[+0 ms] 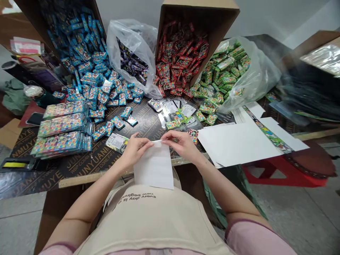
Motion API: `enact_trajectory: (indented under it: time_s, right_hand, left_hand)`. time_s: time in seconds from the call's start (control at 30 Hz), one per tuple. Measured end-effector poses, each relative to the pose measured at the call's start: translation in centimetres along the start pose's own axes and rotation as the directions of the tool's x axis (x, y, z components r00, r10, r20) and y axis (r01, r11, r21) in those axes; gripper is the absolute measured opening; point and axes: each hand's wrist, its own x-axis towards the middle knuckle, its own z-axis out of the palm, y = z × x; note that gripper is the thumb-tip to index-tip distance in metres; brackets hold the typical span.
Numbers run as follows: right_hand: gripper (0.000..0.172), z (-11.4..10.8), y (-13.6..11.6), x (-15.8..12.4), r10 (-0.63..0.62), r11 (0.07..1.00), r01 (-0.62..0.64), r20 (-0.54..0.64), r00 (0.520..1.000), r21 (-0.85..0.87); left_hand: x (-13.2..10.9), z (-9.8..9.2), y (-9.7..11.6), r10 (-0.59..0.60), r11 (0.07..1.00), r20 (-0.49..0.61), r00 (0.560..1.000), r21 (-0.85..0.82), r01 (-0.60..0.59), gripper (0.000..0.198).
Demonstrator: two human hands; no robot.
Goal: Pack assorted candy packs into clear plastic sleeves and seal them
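Observation:
A white sheet of paper [154,168] hangs between my two hands at the table's front edge, its top edge folded over into a narrow strip. My left hand [136,148] pinches the left end of that fold between thumb and fingers. The right end is pinched by my right hand [182,145]. Beside my left hand lies a printed card with a barcode label [117,141]. A small red packet [193,136] lies just past my right hand. To the right, larger white sheets [236,145] overlap, with a colourful printed strip [273,134] across them.
Blue packets [98,88] spill from a carton at the left, near stacked bagged packets [63,131]. A carton of red packets [180,60] stands between plastic bags of purple packets [132,63] and green packets [231,67]. A red stool [281,175] is at lower right.

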Motion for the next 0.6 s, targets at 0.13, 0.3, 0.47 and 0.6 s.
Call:
enact_trajectory:
  time_s: [0.13,0.3,0.47,0.6]
  right_hand:
    - [0.014,0.2,0.4,-0.6,-0.255,0.945,0.229,-0.088,0.963,-0.233]
    - [0.016,-0.1,1.5,-1.2,-0.394,0.897,0.343,-0.149,0.907,-0.28]
    - [0.09,1.6,1.4,-2.3,0.021,0.994,-0.009,-0.11,0.994,0.107]
    - [0.084,-1.4,3.0,-5.6,0.244,0.97,-0.225,-0.337,0.909,0.094]
  left_hand:
    - [0.0,0.1,-0.3,-0.114,0.972,0.07,0.991,-0.2,0.126,0.043]
    - [0.0,0.8,-0.8,-0.202,0.91,0.12,0.972,-0.345,0.232,0.043]
    - [0.6,1.6,-1.6,-0.217,0.925,-0.036,0.975,-0.325,0.194,0.042]
    - [0.2,0.8,-4.8,-0.009,0.998,0.055,0.998,-0.066,0.012,0.048]
